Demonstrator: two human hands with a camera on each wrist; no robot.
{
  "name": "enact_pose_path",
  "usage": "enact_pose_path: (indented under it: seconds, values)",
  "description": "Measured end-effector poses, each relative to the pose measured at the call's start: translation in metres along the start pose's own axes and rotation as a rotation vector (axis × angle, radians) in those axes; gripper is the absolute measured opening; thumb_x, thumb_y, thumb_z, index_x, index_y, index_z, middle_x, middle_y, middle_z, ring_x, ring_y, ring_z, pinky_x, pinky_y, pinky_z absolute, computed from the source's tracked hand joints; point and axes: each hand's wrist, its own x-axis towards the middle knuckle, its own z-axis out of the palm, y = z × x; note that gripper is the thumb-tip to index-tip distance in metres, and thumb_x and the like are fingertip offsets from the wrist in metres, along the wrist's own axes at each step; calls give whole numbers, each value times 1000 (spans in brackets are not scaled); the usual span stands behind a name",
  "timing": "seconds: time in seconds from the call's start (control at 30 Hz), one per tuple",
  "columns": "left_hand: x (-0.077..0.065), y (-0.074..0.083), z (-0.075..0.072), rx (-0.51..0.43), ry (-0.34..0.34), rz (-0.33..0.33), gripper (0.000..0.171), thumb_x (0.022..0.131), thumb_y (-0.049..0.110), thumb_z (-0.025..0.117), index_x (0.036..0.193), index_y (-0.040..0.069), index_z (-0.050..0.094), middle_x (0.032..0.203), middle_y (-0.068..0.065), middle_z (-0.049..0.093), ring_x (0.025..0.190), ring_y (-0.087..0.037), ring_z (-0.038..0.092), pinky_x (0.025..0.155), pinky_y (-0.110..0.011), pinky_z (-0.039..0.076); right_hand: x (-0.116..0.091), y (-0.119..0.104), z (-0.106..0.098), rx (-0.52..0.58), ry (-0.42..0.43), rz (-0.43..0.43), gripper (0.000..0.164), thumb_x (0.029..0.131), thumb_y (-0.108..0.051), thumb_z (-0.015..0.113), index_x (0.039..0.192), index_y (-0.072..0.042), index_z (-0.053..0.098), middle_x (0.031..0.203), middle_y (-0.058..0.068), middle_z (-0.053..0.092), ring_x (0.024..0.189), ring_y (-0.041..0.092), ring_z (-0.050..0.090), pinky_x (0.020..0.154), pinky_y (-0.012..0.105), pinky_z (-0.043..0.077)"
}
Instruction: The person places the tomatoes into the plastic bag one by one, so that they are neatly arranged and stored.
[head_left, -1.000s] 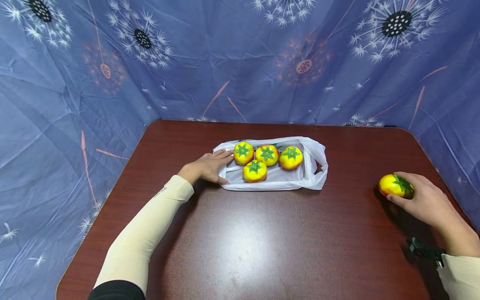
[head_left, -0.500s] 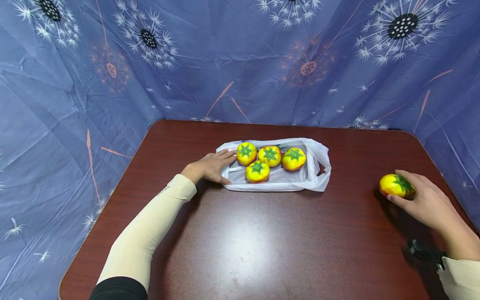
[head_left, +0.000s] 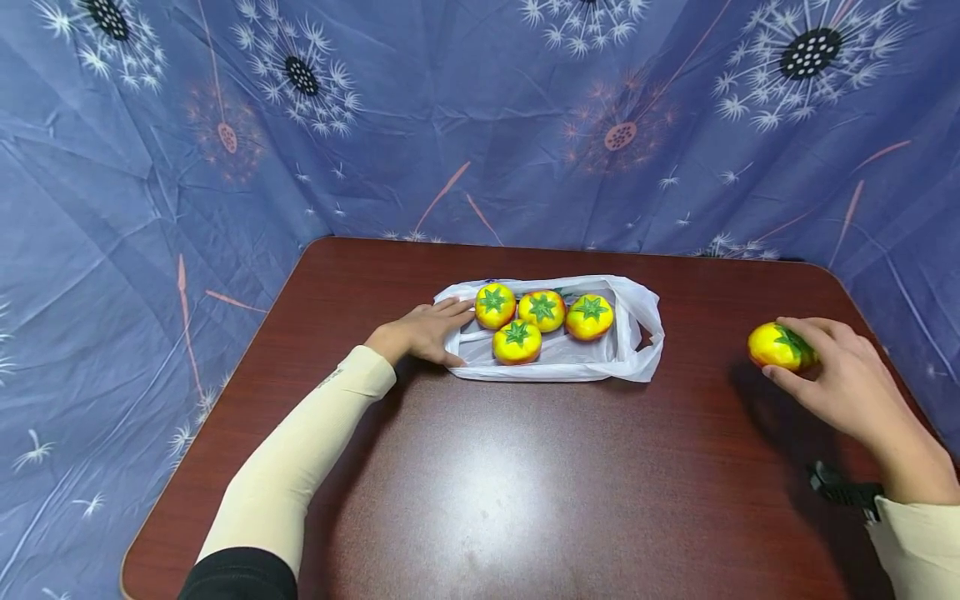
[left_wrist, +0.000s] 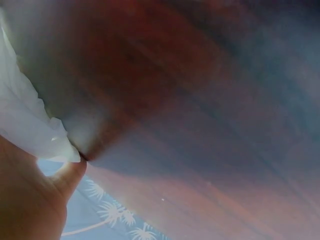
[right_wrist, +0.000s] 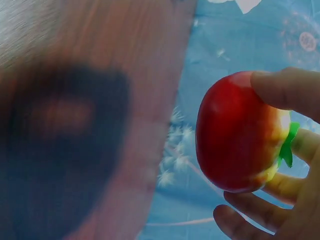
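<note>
My right hand (head_left: 858,387) grips a yellow-and-red tomato (head_left: 777,347) with a green leafy top, at the right of the table. In the right wrist view, the thumb and fingers pinch this tomato (right_wrist: 237,137) around its leafy end, its red underside showing. My left hand (head_left: 425,331) lies with straight, spread fingers against the left end of an open white plastic bag (head_left: 558,372). The left wrist view shows the left thumb (left_wrist: 72,175) touching the bag's edge (left_wrist: 30,120). Several similar tomatoes (head_left: 517,342) sit inside the bag, which seems to have a squared shape.
The brown wooden table (head_left: 360,517) has rounded far corners. A blue dandelion-print cloth (head_left: 420,108) hangs behind it and along both sides. The bag's loop handle (head_left: 647,333) spreads toward the right.
My right hand has lifted the tomato off the table, moving slightly up and left, and its shadow has separated from it. The left hand stays at the bag. The head view shifts slightly.
</note>
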Motion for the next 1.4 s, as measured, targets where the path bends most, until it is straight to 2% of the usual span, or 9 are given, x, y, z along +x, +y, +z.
enact_pose_path:
  seconds: [0.4,0.7,1.1,1.4]
  values:
    - [-1,2,0,25,8,0,97,85,54,67,160,18,18,170,0,9,158,-25,7,122,-56,21,17,-30,-7,35,29,-93,67,74,-11,81,135,-4,54,130,30,49,107,53,42,82,57,30]
    - [0,2,1,18,-2,-6,96,85,54,67,160,19,17,170,2,7,158,-24,5,123,-55,19,29,-51,-12,58,45,-143,68,71,-8,82,134,-5,57,129,28,51,109,50,43,84,54,31]
    - [0,1,1,11,-6,-4,96,85,54,66,160,19,17,170,1,6,158,-24,4,123,-54,19,43,-82,-7,95,60,-233,75,67,-6,85,135,-5,56,131,26,53,109,48,45,86,53,33]
    - [0,1,2,10,2,-6,96,85,54,67,160,19,18,170,1,8,158,-24,5,123,-54,20,53,-115,-2,123,52,-335,70,67,-7,86,129,1,55,134,25,54,118,45,48,97,57,35]
